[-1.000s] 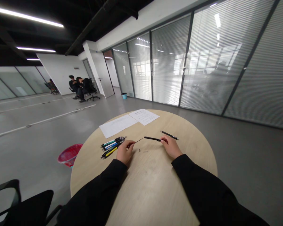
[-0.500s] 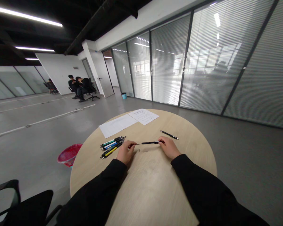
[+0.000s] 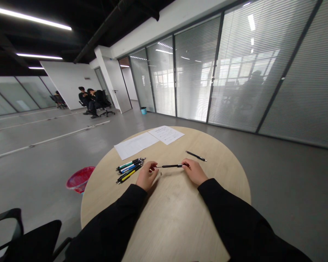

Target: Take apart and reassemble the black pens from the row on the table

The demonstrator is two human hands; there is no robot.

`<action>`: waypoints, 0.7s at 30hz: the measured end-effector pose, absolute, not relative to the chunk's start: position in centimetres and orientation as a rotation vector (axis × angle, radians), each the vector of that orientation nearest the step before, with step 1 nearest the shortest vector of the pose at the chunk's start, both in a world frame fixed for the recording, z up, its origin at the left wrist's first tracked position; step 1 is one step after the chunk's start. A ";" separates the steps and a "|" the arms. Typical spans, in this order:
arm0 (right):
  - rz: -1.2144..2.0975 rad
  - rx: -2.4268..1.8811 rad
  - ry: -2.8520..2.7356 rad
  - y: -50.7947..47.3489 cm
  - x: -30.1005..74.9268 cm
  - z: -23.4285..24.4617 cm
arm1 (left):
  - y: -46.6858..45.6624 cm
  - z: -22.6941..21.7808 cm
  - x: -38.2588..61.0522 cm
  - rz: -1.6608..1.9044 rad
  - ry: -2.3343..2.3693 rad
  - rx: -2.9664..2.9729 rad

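Printed sheet (image 3: 166, 135): carrying lines of print too small to read.
Blank-looking sheet (image 3: 135, 146): showing only faint, unreadable marks.
Pen bundle (image 3: 129, 170): showing no legible lettering.
Black pen (image 3: 171, 166): showing no readable marking.
Wall sign (image 3: 87, 78): appearing too small to read.

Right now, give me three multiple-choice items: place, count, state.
1. Where is the bunch of pens? A beside the left hand; B on the paper; C on the floor.
2. How many paper sheets lie on the table? A one; B two; C four.
3. The lone pen beyond the right hand is: A standing in a cup; B lying on the table; C gripped by the left hand.
1 A: it lies left of that hand. 2 B: two sheets show. 3 B: it rests flat.
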State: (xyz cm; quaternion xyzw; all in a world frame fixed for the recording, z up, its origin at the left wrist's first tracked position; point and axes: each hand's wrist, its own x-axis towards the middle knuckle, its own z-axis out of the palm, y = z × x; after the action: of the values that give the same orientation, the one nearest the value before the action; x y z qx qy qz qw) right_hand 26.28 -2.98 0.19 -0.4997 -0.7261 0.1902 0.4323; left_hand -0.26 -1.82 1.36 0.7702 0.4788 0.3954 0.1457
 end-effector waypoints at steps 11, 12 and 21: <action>0.486 -1.229 -1.799 -2.7 26.2 -0.3 | -1.6 1.4 -0.4 1.157 1.445 2.204; 0.484 -1.226 -1.797 -2.6 26.2 -0.4 | -1.6 1.3 -0.4 1.160 1.434 2.202; 0.518 -1.201 -1.805 -2.9 25.8 -0.3 | -2.2 1.8 0.3 1.139 1.330 2.221</action>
State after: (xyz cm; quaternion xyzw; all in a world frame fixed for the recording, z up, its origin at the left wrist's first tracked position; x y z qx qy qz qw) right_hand 25.77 -2.89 -0.25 -0.4837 -0.7268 0.2086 0.4407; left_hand 0.26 -2.17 1.76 0.7756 0.4646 0.3978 0.1560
